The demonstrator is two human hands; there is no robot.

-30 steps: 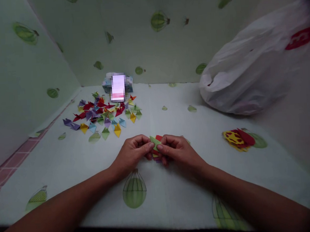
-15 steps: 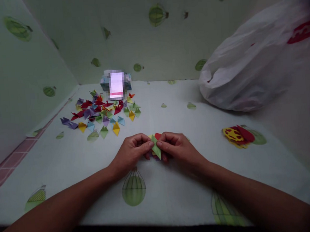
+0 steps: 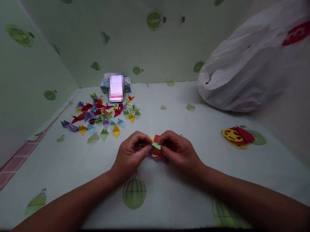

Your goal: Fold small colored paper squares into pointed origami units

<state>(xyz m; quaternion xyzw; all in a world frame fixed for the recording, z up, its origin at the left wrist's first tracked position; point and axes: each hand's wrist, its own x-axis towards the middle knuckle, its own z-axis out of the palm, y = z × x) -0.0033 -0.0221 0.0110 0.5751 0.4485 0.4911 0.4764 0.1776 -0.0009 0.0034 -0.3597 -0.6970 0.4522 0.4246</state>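
L hand (image 3: 132,153) & R hand (image 3: 180,151) pinching sm. lt-green folded-paper piece (image 3: 156,146) from opp. sides, just over stack of red, yellow & purple paper sheets (image 3: 158,160) on white balloon-print tablecloth (image 3: 167,196), w/ pile of multicoloured folded-paper shapes (image 3: 106,123) beyond, to L.

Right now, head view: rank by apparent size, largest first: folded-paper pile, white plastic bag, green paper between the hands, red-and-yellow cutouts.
1. White plastic bag
2. Folded-paper pile
3. Red-and-yellow cutouts
4. Green paper: smallest visible patch, though fingers may cover part of it, so its full size is unsure.
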